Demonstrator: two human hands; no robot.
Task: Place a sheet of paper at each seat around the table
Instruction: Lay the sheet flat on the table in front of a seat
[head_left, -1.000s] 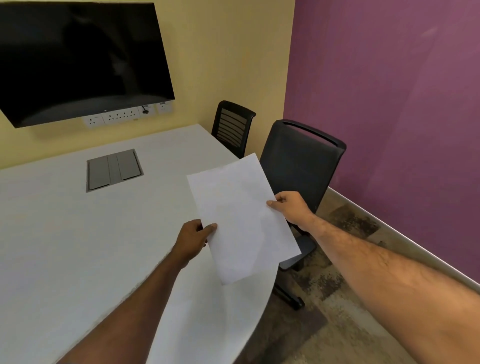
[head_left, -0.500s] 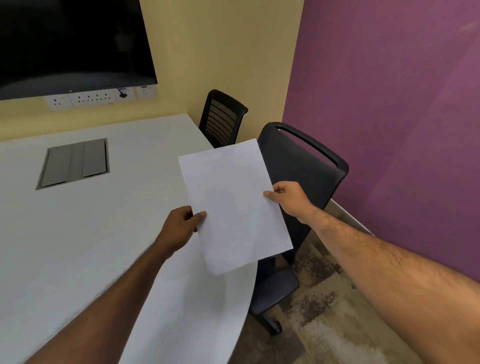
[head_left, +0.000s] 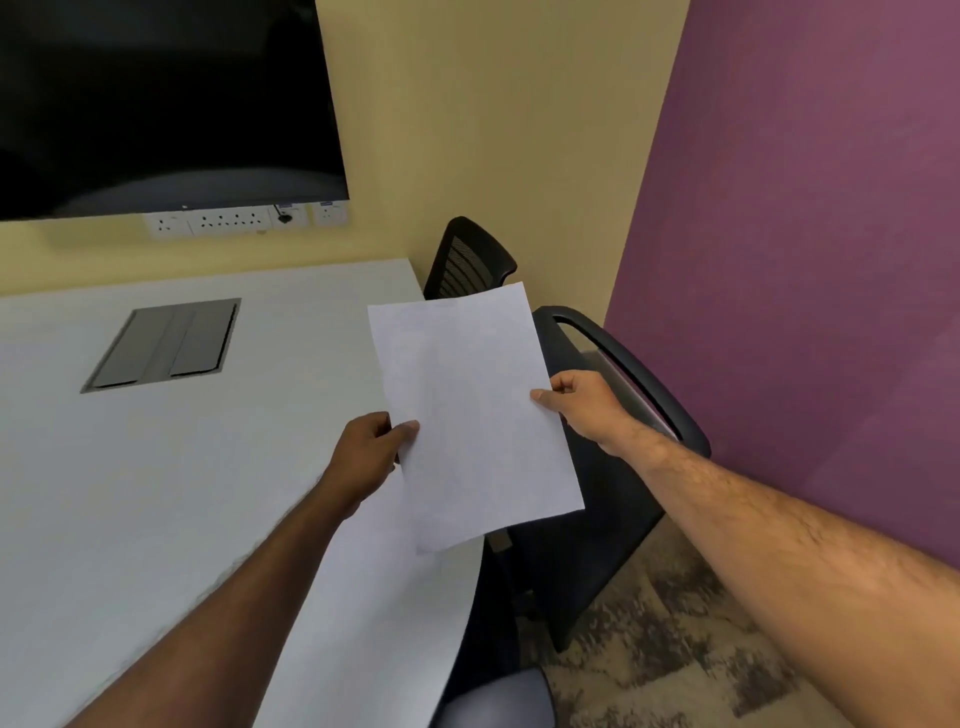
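A white sheet of paper (head_left: 470, 410) is held in the air over the right edge of the white table (head_left: 156, 493). My left hand (head_left: 371, 452) pinches its left edge and my right hand (head_left: 579, 402) pinches its right edge. A second sheet seems to lie under the first, at my left hand; I cannot tell for sure. A black office chair (head_left: 618, 467) stands tucked at the table's edge just below and right of the paper. Another black chair (head_left: 467, 260) stands further back by the yellow wall.
A grey cable hatch (head_left: 166, 343) is set into the tabletop. A dark wall screen (head_left: 156, 98) hangs above a strip of sockets (head_left: 234, 221). The purple wall (head_left: 805, 260) runs close on the right, leaving a narrow patterned carpet strip (head_left: 675, 649).
The view has moved forward along the table, so both chairs are nearer. Both hands keep the same hold on the sheet, which stays lifted above the table edge.
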